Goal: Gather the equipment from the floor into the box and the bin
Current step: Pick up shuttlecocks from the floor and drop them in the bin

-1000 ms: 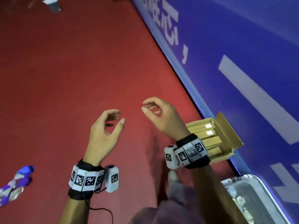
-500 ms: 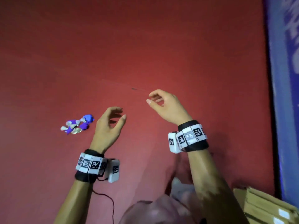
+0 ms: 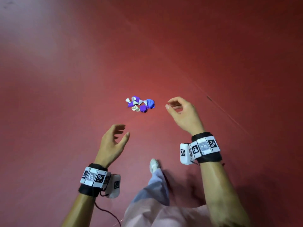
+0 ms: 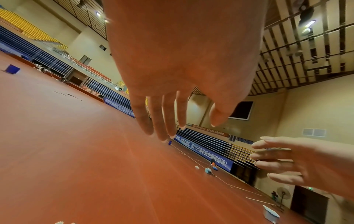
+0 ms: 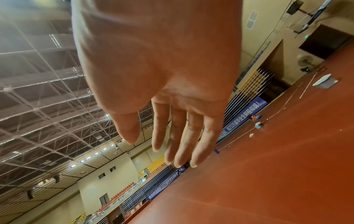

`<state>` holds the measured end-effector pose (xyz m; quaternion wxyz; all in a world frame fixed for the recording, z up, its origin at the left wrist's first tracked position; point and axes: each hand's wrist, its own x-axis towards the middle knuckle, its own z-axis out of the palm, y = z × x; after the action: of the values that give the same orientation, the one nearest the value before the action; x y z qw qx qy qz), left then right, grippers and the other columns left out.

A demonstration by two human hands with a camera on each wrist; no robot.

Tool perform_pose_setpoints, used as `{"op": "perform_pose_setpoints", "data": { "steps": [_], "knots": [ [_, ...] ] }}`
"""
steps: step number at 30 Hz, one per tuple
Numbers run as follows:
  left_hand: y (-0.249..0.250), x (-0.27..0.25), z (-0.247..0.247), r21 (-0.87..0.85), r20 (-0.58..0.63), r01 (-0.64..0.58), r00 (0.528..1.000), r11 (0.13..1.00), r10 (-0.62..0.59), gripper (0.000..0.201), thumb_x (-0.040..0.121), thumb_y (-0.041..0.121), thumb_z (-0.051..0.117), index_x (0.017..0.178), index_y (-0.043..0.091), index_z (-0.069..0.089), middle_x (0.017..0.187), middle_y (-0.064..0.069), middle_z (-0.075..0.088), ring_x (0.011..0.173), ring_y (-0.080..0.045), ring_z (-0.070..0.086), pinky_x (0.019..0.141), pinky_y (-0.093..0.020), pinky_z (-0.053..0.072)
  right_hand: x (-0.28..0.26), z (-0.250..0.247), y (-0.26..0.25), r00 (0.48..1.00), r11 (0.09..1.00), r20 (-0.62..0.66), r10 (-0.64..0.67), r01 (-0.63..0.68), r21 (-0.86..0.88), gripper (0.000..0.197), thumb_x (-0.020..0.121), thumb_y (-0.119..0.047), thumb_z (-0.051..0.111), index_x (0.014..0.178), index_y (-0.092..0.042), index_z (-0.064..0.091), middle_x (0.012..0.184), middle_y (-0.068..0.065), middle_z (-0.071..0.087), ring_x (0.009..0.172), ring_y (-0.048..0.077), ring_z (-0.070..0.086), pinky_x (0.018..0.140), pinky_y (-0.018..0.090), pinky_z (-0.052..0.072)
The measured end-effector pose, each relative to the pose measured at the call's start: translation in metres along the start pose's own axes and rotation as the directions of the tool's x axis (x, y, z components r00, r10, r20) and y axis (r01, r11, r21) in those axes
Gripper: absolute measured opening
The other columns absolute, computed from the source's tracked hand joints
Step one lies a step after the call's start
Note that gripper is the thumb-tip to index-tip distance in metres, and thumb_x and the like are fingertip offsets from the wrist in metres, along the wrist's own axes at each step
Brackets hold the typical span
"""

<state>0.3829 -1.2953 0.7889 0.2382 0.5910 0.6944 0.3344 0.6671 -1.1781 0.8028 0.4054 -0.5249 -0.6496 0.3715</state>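
Note:
A small heap of white shuttlecocks and purple-blue crumpled pieces [image 3: 140,104] lies on the red floor ahead of me in the head view. My left hand [image 3: 121,132] hangs below and left of the heap, fingers loosely curled, holding nothing. My right hand [image 3: 170,104] floats just right of the heap, also loosely curled and empty. Both hands are above the floor, apart from the heap. In the left wrist view my left hand [image 4: 184,125] shows relaxed fingers, with the right hand [image 4: 283,160] at the right edge. The right wrist view shows my right hand [image 5: 162,145] with straight, empty fingers.
My trouser leg and white shoe [image 3: 154,166] stand between my arms. Far across the hall a grey bin [image 4: 270,213], small blue items [image 4: 207,170] and a banner wall [image 4: 203,151] are seen. A thin seam [image 3: 226,112] crosses the floor at the right.
The view has swung left, away from the blue wall and cardboard box, which have left the picture. The heap now lies centred ahead, closer to both hands. Both hands stay empty.

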Motion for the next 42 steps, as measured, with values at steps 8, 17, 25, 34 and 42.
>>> {"op": "perform_pose_setpoints", "data": {
  "steps": [8, 17, 25, 34, 42],
  "knots": [
    [-0.074, 0.188, -0.036, 0.1, 0.034, -0.023, 0.999, 0.995, 0.019, 0.038, 0.094, 0.042, 0.069, 0.128, 0.026, 0.061, 0.121, 0.013, 0.066, 0.105, -0.002, 0.063, 0.09, -0.033, 0.055, 0.178, 0.08, -0.016, 1.0, 0.998, 0.028, -0.003, 0.005, -0.065, 0.011, 0.093, -0.029, 0.073, 0.103, -0.024, 0.07, 0.098, -0.013, 0.073, 0.089, 0.001, 0.069, 0.08, 0.014, 0.049],
    [-0.106, 0.349, -0.032, 0.157, 0.154, -0.041, 0.988, 0.987, 0.016, 0.041, 0.095, 0.048, 0.063, 0.13, 0.026, 0.059, 0.122, 0.014, 0.064, 0.106, -0.004, 0.061, 0.09, -0.035, 0.055, 0.322, 0.123, 0.021, 0.986, 0.981, 0.11, 0.123, -0.105, -0.161, 0.018, 0.093, -0.033, 0.073, 0.107, -0.023, 0.069, 0.102, -0.009, 0.073, 0.094, 0.01, 0.071, 0.09, 0.031, 0.056],
    [-0.124, 0.521, -0.044, 0.236, 0.139, -0.009, 0.99, 0.972, -0.024, 0.047, 0.096, 0.049, 0.061, 0.133, 0.022, 0.058, 0.126, 0.009, 0.065, 0.106, -0.006, 0.062, 0.09, -0.033, 0.054, 0.516, 0.163, 0.095, 0.94, 0.941, 0.24, 0.244, -0.17, -0.292, 0.028, 0.093, -0.04, 0.072, 0.114, -0.022, 0.066, 0.106, -0.003, 0.071, 0.097, 0.016, 0.068, 0.094, 0.036, 0.055],
    [-0.159, 0.742, -0.103, 0.407, 0.122, 0.035, 0.988, 0.913, -0.093, 0.045, 0.1, 0.048, 0.057, 0.135, 0.021, 0.057, 0.13, 0.001, 0.065, 0.109, -0.013, 0.062, 0.092, -0.039, 0.057, 0.73, 0.196, 0.179, 0.863, 0.858, 0.219, 0.455, -0.358, -0.369, 0.036, 0.095, -0.045, 0.068, 0.119, -0.02, 0.061, 0.107, 0.001, 0.067, 0.103, 0.026, 0.066, 0.093, 0.041, 0.052],
    [-0.306, 0.88, -0.039, 0.553, 0.265, 0.162, 0.895, 0.817, -0.358, 0.04, 0.1, 0.04, 0.058, 0.13, 0.014, 0.058, 0.123, -0.008, 0.068, 0.104, -0.028, 0.067, 0.09, -0.04, 0.056, 0.788, 0.293, 0.289, 0.726, 0.774, 0.408, 0.554, -0.268, -0.574, 0.029, 0.092, -0.038, 0.07, 0.116, -0.023, 0.063, 0.108, 0.002, 0.069, 0.103, 0.028, 0.066, 0.094, 0.038, 0.053]
  ]
}}
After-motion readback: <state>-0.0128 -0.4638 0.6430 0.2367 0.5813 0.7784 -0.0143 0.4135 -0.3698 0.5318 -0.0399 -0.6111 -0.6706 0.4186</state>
